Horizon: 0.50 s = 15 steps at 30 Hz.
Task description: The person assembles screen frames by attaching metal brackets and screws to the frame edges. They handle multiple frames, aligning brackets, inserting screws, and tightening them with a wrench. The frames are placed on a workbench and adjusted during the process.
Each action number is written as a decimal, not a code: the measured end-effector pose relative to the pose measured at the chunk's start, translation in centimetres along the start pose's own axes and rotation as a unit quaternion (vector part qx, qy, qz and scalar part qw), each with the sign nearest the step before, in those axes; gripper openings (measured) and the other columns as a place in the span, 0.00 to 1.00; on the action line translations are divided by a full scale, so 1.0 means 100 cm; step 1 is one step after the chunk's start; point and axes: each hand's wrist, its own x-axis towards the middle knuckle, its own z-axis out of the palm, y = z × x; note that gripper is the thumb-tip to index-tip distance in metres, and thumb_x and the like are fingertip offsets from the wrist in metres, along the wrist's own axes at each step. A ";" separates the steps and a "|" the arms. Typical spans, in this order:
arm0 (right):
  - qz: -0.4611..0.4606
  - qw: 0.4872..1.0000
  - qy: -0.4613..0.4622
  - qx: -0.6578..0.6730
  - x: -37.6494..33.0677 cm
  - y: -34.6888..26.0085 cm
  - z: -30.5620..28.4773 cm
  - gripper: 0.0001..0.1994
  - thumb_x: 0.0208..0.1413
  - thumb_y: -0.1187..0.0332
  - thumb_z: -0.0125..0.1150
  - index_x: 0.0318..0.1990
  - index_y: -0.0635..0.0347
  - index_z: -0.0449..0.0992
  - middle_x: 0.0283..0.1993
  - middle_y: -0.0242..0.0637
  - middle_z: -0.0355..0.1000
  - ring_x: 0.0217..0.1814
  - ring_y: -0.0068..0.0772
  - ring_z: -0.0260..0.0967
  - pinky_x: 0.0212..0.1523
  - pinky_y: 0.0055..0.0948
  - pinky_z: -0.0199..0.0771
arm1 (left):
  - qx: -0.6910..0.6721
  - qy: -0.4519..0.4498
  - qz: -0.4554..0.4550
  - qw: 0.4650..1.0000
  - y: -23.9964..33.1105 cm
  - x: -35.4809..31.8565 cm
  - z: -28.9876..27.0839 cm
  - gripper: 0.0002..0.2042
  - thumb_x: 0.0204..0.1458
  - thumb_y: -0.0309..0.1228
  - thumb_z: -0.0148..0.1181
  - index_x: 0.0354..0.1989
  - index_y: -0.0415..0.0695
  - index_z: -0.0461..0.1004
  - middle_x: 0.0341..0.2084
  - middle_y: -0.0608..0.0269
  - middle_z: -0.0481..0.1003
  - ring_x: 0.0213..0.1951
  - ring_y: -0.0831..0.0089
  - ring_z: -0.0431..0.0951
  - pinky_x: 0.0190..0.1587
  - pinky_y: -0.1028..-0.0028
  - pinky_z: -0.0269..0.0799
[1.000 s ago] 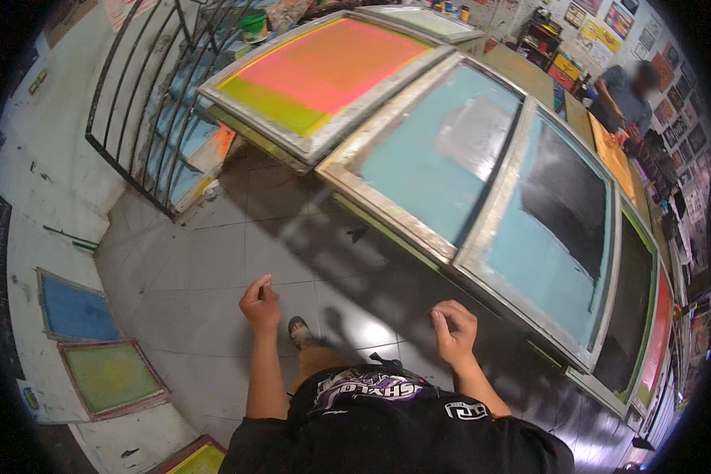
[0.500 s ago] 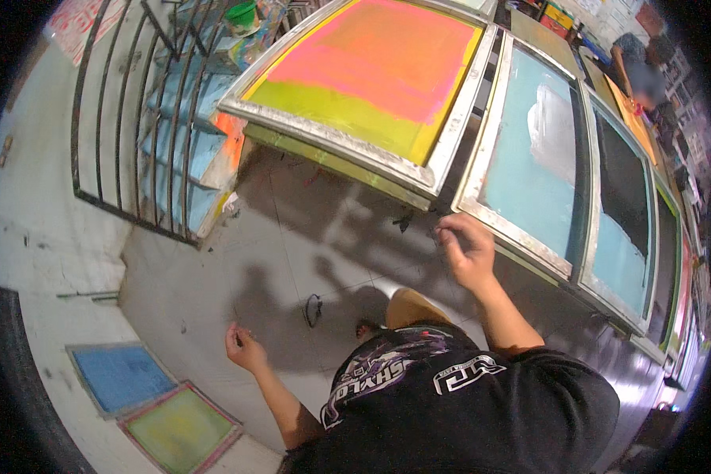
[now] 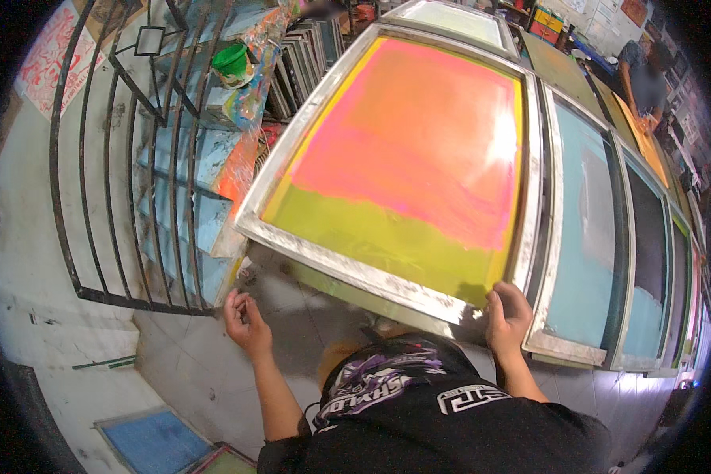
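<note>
A large screen-printing frame [image 3: 355, 268] with a pale metal rim and pink, orange and yellow-green mesh leans in front of me. My right hand [image 3: 509, 316] grips the rim at its lower right corner, thumb over the edge. My left hand [image 3: 245, 320] is below the frame's lower left corner with its fingers spread and nothing in it, just in front of the black metal grille [image 3: 107, 197]. It does not touch the frame.
Teal-meshed frames [image 3: 588, 237] lean in a row to the right. Behind the grille are paint-stained shelves with a green cup [image 3: 231, 62] and stacked frames. A blue frame [image 3: 154, 442] lies on the tiled floor at lower left. Another person [image 3: 648, 79] stands far right.
The view has shifted left and closer to the pink-and-yellow frame. My right hand now grips its lower right corner. My left hand has risen from the floor toward the lower left corner.
</note>
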 end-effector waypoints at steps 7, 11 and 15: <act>-0.137 0.965 0.088 -0.206 0.003 -0.006 0.024 0.04 0.45 0.79 0.55 0.31 0.69 0.72 0.27 0.46 0.69 0.28 0.40 0.69 0.31 0.29 0.67 | 0.015 -0.070 0.042 0.997 0.021 0.121 0.054 0.20 0.50 0.35 0.58 0.49 0.37 0.67 0.39 0.56 0.72 0.42 0.66 0.71 0.48 0.68 0.64; -0.155 0.931 0.158 -0.289 0.005 -0.008 0.034 0.06 0.44 0.78 0.56 0.33 0.69 0.72 0.27 0.45 0.69 0.28 0.42 0.68 0.30 0.29 0.67 | 0.093 -0.249 0.077 0.961 0.020 0.180 0.106 0.25 0.50 0.38 0.56 0.53 0.35 0.63 0.48 0.45 0.66 0.51 0.54 0.66 0.54 0.61 0.60; -0.104 0.924 0.201 -0.307 0.005 -0.014 0.047 0.08 0.43 0.76 0.57 0.34 0.66 0.73 0.27 0.43 0.68 0.26 0.38 0.68 0.27 0.28 0.66 | 0.212 -0.434 0.093 0.871 0.027 0.185 0.120 0.40 0.47 0.49 0.56 0.62 0.37 0.47 0.53 0.36 0.61 0.56 0.43 0.61 0.55 0.56 0.57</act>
